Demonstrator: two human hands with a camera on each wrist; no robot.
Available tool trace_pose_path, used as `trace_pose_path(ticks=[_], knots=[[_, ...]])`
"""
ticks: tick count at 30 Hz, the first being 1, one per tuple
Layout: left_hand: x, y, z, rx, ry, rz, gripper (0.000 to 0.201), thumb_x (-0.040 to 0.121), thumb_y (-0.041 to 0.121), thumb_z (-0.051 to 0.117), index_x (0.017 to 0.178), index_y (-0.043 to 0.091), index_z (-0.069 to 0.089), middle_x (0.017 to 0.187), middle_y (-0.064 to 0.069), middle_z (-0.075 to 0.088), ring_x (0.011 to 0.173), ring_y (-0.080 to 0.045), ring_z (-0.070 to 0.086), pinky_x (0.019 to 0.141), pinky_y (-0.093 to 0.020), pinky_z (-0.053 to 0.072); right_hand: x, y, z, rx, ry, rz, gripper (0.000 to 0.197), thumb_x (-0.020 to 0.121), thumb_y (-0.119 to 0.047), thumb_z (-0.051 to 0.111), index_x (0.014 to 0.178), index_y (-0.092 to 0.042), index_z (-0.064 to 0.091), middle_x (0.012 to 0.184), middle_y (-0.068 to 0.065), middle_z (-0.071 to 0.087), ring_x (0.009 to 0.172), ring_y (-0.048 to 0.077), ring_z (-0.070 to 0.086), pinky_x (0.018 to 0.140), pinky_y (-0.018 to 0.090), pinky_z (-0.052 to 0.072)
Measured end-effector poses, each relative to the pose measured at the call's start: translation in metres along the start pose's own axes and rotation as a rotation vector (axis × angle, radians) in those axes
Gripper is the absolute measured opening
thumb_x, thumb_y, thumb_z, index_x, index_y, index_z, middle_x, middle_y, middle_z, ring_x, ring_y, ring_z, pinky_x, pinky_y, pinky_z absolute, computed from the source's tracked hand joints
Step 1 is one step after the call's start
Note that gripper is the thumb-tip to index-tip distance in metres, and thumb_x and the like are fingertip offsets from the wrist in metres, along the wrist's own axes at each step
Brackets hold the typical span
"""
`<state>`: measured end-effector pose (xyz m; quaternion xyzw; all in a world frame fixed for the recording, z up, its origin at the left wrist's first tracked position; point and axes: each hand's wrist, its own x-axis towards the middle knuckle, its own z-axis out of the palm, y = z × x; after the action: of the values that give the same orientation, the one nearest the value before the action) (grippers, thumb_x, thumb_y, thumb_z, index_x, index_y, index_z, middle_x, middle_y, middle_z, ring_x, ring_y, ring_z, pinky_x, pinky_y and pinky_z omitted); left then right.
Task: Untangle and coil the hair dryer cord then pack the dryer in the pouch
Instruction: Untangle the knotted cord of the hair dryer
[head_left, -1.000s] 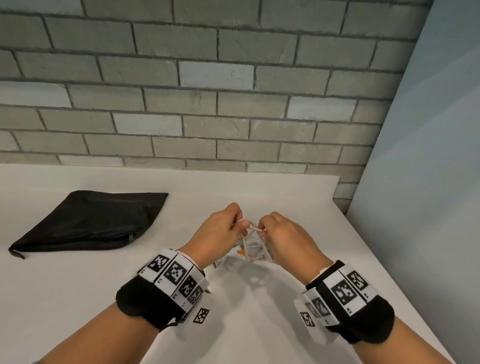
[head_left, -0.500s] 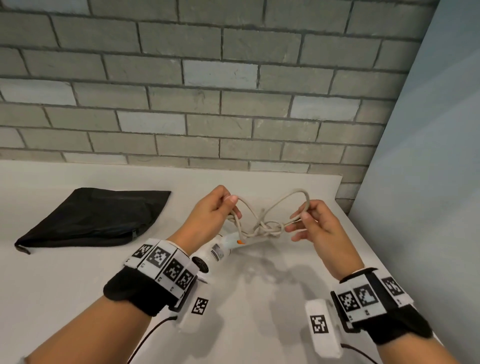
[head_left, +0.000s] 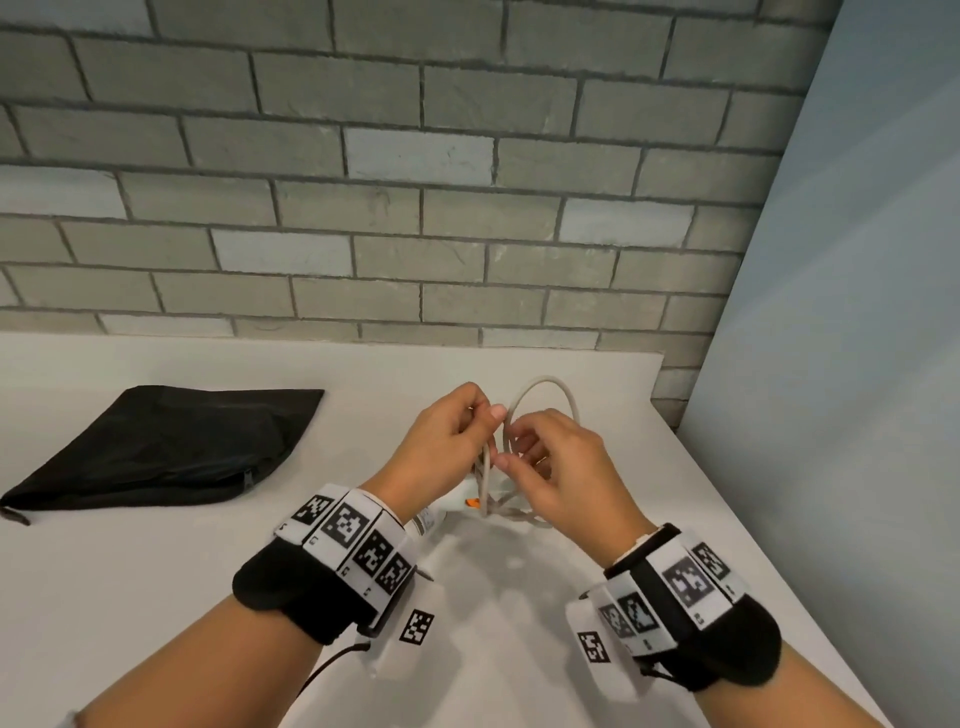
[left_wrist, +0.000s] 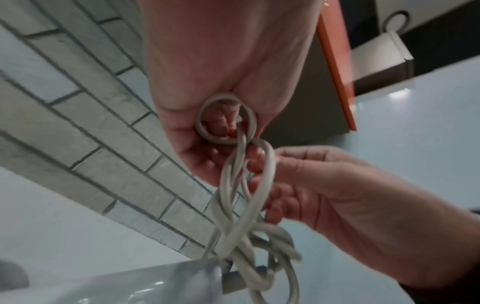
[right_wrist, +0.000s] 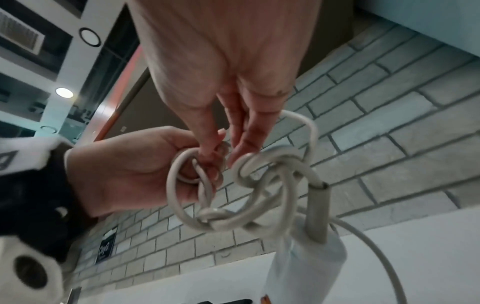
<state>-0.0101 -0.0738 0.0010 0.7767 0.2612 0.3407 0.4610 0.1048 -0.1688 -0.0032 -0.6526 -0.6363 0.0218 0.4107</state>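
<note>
The beige cord (head_left: 545, 387) is a tangle of loops held above the table between both hands. My left hand (head_left: 485, 431) grips a small loop of cord (left_wrist: 226, 121) in its curled fingers. Close beside it, my right hand (head_left: 511, 457) pinches a strand of the cord (right_wrist: 221, 148) next to the knot (right_wrist: 259, 185). The white hair dryer (head_left: 431, 519) lies mostly hidden under the hands, and its handle (right_wrist: 306, 267) hangs from the cord. The black pouch (head_left: 156, 447) lies flat at the left, apart from both hands.
The white table (head_left: 130, 597) ends at a grey brick wall (head_left: 415, 234) behind. A pale blue wall panel (head_left: 857, 364) stands along the table's right edge, close to my right hand.
My right hand has moved left, back to the left hand, after pulling the cord out wide half a second ago. A tall loop now stands above the hands.
</note>
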Motion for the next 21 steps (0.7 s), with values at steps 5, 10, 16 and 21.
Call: trace_pose_path(ticks=[5,10,16,21], knots=[[-0.002,-0.004,0.001,-0.065,-0.017,-0.030,0.025,0.093,0.027,0.046,0.075,0.010,0.048,0.058,-0.002,0.055,0.054,-0.018,0.051,0.058,-0.030,0.043,0.007,-0.006,-0.002,0.449,-0.063,0.252,0.025,0.084,-0.010,0.061,0.109,-0.014,0.060,0.078,0.008,0.056,0.062,0.022,0.062,0.055,0.030,0.053],[-0.004,-0.017,0.000,0.032,-0.151,0.043,0.011,0.092,0.032,0.046,0.087,0.025,0.053,0.063,0.008,0.057,0.061,-0.013,0.055,0.066,-0.036,0.051,0.013,-0.013,-0.020,0.822,0.084,0.276,0.009,0.094,-0.011,0.042,0.090,-0.007,0.049,0.079,0.007,0.061,0.071,0.018,0.065,0.063,0.027,0.056],[-0.010,-0.034,-0.010,0.159,-0.432,0.011,0.027,0.090,0.028,0.051,0.113,0.019,0.063,0.078,0.011,0.061,0.065,0.000,0.052,0.066,-0.016,0.047,0.021,-0.012,-0.050,1.539,0.283,0.443,0.024,0.097,-0.007,0.029,0.080,-0.004,0.046,0.056,0.009,0.066,0.056,0.019,0.069,0.054,0.032,0.058],[-0.010,-0.033,-0.014,0.089,-0.415,0.016,0.009,0.083,0.016,0.064,0.075,0.021,0.066,0.062,0.004,0.053,0.058,-0.005,0.045,0.057,-0.018,0.035,0.022,0.014,-0.063,1.892,0.438,0.432,0.036,0.068,0.008,0.061,0.101,0.004,0.047,0.089,0.029,0.067,0.081,0.033,0.070,0.068,0.040,0.059]])
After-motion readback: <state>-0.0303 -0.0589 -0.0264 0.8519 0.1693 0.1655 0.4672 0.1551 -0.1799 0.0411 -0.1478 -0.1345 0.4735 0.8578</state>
